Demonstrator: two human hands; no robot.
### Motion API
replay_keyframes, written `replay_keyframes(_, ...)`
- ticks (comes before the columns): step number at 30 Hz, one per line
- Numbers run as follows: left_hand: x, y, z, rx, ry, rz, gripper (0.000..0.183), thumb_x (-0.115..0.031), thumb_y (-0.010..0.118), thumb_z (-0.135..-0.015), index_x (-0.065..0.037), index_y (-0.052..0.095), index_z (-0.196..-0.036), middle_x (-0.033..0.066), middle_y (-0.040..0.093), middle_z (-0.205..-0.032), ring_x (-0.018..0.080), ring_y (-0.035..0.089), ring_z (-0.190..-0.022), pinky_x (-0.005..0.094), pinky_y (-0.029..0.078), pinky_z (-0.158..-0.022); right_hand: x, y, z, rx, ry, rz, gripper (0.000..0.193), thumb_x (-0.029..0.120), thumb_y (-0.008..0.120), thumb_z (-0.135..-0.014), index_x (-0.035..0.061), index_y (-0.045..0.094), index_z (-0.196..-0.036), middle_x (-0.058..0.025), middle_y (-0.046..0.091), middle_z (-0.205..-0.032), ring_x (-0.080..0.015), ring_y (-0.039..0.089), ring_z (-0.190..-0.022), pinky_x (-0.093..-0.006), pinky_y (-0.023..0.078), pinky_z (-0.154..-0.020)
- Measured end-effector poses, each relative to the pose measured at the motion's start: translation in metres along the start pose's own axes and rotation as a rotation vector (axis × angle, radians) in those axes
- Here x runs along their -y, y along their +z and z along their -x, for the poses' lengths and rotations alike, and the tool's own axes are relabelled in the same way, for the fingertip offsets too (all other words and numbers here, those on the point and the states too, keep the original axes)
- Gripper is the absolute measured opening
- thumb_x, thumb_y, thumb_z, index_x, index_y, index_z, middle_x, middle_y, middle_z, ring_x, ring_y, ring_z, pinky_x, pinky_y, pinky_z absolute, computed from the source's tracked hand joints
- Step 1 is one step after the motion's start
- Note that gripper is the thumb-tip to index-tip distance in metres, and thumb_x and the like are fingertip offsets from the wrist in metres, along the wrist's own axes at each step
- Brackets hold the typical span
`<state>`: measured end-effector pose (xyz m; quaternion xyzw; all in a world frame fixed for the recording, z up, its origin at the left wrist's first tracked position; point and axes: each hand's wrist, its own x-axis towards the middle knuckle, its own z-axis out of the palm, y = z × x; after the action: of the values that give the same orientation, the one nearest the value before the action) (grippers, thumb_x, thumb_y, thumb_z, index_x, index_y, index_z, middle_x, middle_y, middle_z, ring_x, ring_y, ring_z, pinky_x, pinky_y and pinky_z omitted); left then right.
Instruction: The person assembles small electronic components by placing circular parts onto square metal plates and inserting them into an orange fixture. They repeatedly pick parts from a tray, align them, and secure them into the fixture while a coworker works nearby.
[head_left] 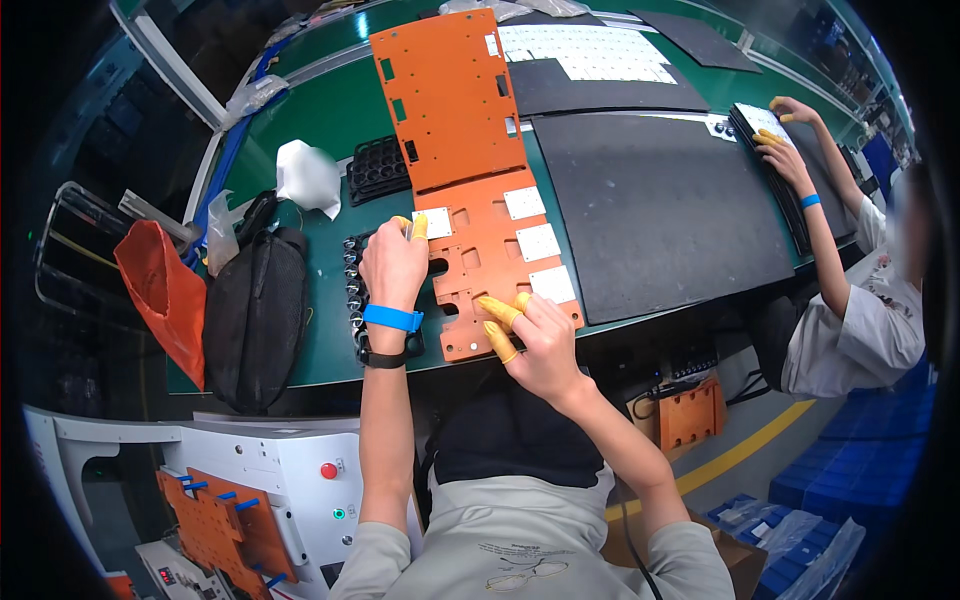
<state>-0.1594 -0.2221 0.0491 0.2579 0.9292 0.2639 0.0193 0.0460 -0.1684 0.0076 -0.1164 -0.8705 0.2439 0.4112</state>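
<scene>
An orange fixture plate (490,235) with cut-outs lies before me, its matching orange panel (445,95) raised behind it. My left hand (395,262), in yellow finger cots, is closed with its fingertips at the edge of a white square board (437,222) at the fixture's upper left. Three more white boards, including the lowest one (551,284), sit along the fixture's right side. Over the lower part, my right hand (540,342) has its yellow-capped fingers apart, with nothing visible in them. Partly hidden by my left wrist is a black tray of small round parts (354,285).
Left stand a black bag (258,315) and an orange pouch (160,285). A black tray (378,168) lies behind. Right is a large dark foam sheet (660,215); beyond it lies a sheet of white boards (590,52). A co-worker's hands (785,150) handle a stack at right.
</scene>
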Motion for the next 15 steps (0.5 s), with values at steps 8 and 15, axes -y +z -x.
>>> replay_keyframes(8, 0.002, 0.012, 0.000, 0.021, 0.023, -0.017, 0.033, -0.029, 0.061, -0.093, -0.001, 0.068, -0.108, 0.0242, 0.070, -0.101, 0.0427, 0.066, -0.098, 0.0516, 0.052, -0.082, -0.002, 0.003, 0.001, -0.010, -0.010, -0.002, 0.026, 0.010, 0.077, -0.079, 0.0022, 0.072, -0.103, -0.0079, 0.053, -0.076, -0.0241, 0.053, -0.068, -0.0364, 0.042, -0.059)
replay_keyframes(15, 0.004, 0.003, 0.008, -0.043, 0.078, -0.009, 0.035, -0.032, 0.059, -0.096, 0.000, 0.067, -0.107, 0.0225, 0.069, -0.104, 0.0410, 0.066, -0.095, 0.0498, 0.051, -0.080, 0.004, 0.002, -0.002, 0.006, 0.001, -0.009, 0.024, 0.008, 0.076, -0.079, 0.0017, 0.071, -0.102, -0.0089, 0.054, -0.078, -0.0255, 0.054, -0.069, -0.0369, 0.043, -0.060)
